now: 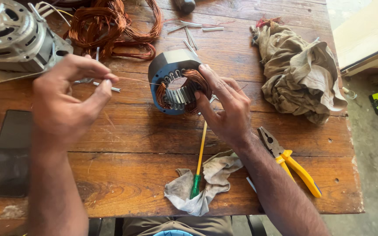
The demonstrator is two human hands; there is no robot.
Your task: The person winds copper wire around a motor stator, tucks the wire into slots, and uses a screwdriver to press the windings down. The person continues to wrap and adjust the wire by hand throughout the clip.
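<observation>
A round motor stator (176,81) with copper windings stands on edge in the middle of the wooden table (132,135). My right hand (224,107) grips its right side, fingers over the copper coil. My left hand (68,98) is raised to the left, thumb and forefinger pinched on a thin copper wire (134,80) that runs taut to the stator.
Tangled copper wire (114,26) and a grey motor housing (14,37) lie at the back left. A crumpled khaki cloth (300,72) sits right, yellow-handled pliers (292,161) near the front right, a screwdriver (199,168) on a rag (206,183), a dark flat slab (9,153) left.
</observation>
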